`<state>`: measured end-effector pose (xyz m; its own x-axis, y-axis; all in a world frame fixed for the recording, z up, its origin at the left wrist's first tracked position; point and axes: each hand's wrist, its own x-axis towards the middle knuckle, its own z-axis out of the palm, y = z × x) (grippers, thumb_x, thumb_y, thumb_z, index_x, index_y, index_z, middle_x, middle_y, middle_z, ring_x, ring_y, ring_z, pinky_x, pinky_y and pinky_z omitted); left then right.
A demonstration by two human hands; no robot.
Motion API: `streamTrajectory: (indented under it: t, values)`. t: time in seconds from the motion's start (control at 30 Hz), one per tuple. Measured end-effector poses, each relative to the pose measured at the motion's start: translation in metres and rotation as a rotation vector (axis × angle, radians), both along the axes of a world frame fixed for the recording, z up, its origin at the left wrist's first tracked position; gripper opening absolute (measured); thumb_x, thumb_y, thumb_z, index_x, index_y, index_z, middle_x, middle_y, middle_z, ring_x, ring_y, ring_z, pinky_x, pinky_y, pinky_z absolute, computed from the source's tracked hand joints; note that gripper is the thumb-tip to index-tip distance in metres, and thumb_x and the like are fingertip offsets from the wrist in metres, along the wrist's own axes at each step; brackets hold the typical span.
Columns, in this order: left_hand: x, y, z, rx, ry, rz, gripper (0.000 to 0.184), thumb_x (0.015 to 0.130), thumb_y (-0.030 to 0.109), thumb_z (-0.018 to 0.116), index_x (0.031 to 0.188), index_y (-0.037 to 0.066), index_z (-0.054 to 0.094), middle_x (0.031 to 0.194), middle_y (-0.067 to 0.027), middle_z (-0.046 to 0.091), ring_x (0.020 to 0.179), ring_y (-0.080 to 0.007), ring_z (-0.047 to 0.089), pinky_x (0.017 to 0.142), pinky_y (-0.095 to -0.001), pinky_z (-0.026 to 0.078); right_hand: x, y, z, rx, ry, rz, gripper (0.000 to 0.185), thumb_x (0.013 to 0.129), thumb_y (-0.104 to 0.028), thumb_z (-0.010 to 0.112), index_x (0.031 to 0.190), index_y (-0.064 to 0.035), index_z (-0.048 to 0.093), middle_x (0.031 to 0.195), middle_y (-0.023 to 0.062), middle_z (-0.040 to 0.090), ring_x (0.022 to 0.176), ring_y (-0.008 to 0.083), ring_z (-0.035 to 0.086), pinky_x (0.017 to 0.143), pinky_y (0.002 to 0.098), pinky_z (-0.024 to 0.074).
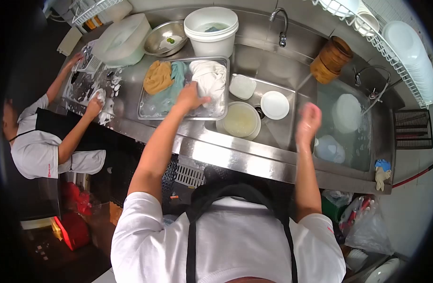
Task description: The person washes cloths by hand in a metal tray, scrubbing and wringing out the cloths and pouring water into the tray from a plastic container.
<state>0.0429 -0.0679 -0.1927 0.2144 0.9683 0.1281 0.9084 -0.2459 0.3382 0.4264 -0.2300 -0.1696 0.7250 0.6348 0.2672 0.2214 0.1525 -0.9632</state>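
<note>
At the far left of the steel surface [202, 145], a co-worker [42, 137] in a white top and black apron leans over a foamy area, one hand [94, 106] on a sudsy white cloth [101, 98]. Next comes a large translucent tub [124, 42], then a round metal bowl [165, 39] with small green pieces in it. Just in front of the bowl lies a rectangular metal tray [152, 115] holding, in order, a mustard cloth [157, 78], a grey-green cloth [177, 75] and a bunched white cloth [209, 78]. The left hand [193, 97] reaches over the tray, partly open with its thumb out, at the lower edge of the white cloth; whether it grips the fabric cannot be told. Behind the tray stands a white bucket [211, 45] with liquid inside. To the right, a sink [277, 132] contains a squarish white dish [243, 87], a round container [240, 120] of cloudy liquid and a white round dish [275, 105]. Above the divider beyond it, the right hand [309, 123] is raised and blurred, so its opening and any hold are unclear. Farther right, stacked wooden containers [331, 60] tilt behind a water-filled sink [362, 153] with pale round items [346, 113].
</note>
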Motion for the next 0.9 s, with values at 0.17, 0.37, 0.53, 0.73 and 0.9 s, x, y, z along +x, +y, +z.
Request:
streamTrajectory:
  t: [0.17, 0.37, 0.53, 0.73, 0.9]
  values:
    - [-0.03, 0.036, -0.011, -0.127, 0.089, 0.005, 0.033, 0.089, 0.02, 0.061, 0.115, 0.001, 0.059, 0.101, -0.0214, 0.066, 0.099, -0.0379, 0.064, 0.085, -0.0422, 0.05, -0.138, 0.071, 0.042, -0.248, -0.301, 0.645, 0.026, 0.085, -0.019, 0.069, 0.104, -0.0016, 0.064, 0.093, 0.0138, 0.069, 0.085, 0.0215, 0.067, 0.077, 0.0318, 0.0512]
    - [-0.033, 0.048, 0.073, -0.249, -1.21, -0.069, 0.015, 0.098, 0.015, 0.051, 0.102, 0.003, 0.056, 0.083, -0.0046, 0.062, 0.071, -0.0151, 0.058, 0.067, -0.031, 0.048, -0.249, 0.129, 0.006, -0.419, -0.609, 0.502, 0.038, 0.079, -0.029, 0.076, 0.106, -0.0043, 0.066, 0.102, 0.0161, 0.07, 0.097, 0.0306, 0.066, 0.087, 0.0395, 0.0496]
    - [-0.027, 0.039, 0.203, -0.181, -1.391, -0.076, 0.015, 0.101, 0.019, 0.048, 0.101, 0.005, 0.053, 0.086, -0.006, 0.063, 0.073, -0.0147, 0.062, 0.068, -0.0324, 0.05, -0.268, 0.166, -0.013, -0.473, -0.504, 0.402, 0.059, 0.075, -0.033, 0.079, 0.121, -0.0022, 0.058, 0.113, 0.0225, 0.065, 0.108, 0.0352, 0.062, 0.093, 0.041, 0.0476]
    - [-0.057, 0.034, 0.307, -0.149, -1.535, -0.224, 0.01, 0.094, 0.018, 0.05, 0.094, 0.009, 0.054, 0.07, -0.0025, 0.057, 0.056, -0.0142, 0.05, 0.051, -0.0338, 0.041, -0.275, 0.174, 0.013, -0.069, -0.401, 0.401, 0.041, 0.077, -0.027, 0.074, 0.11, -0.0038, 0.064, 0.109, 0.02, 0.066, 0.106, 0.0345, 0.062, 0.09, 0.043, 0.0475]
    - [-0.068, 0.031, 0.348, -0.035, -1.441, -0.192, 0.014, 0.091, 0.012, 0.052, 0.086, 0.007, 0.064, 0.069, -0.0023, 0.061, 0.052, -0.0133, 0.051, 0.049, -0.0308, 0.043, -0.28, 0.182, 0.072, -0.17, -0.275, 0.617, 0.032, 0.083, -0.024, 0.065, 0.108, -0.0046, 0.067, 0.097, 0.0223, 0.068, 0.097, 0.0357, 0.066, 0.085, 0.0437, 0.0494]
